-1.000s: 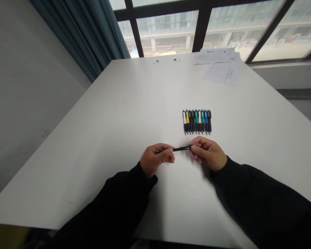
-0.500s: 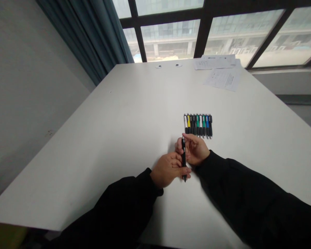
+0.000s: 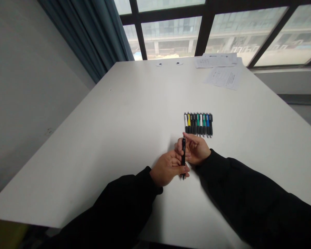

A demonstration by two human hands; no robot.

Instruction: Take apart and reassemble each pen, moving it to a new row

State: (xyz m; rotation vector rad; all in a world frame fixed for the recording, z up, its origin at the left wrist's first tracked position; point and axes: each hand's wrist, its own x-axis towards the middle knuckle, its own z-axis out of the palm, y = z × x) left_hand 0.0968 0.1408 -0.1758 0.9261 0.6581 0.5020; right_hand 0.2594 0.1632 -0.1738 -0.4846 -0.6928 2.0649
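A black pen (image 3: 183, 152) points tip-down toward me between my two hands. My left hand (image 3: 167, 168) pinches its lower part, with the thumb across the barrel near the tip. My right hand (image 3: 197, 149) holds the upper part, its thumb at the silver push button and its fingers curled behind the barrel. Just beyond my right hand lies a tight row of several pens (image 3: 198, 124), side by side, with white, yellow, black, green and blue bodies and dark grips. My right hand hides the near ends of some of them.
The white table (image 3: 114, 131) spreads out around my hands. Printed papers (image 3: 221, 76) lie at its far right corner by the window. Two small round fittings (image 3: 159, 64) sit near the far edge. A blue curtain (image 3: 93, 38) hangs at the far left.
The pen has turned slightly about its length, and its tip has shifted a little to the left. Both hands keep nearly the same place and hold.
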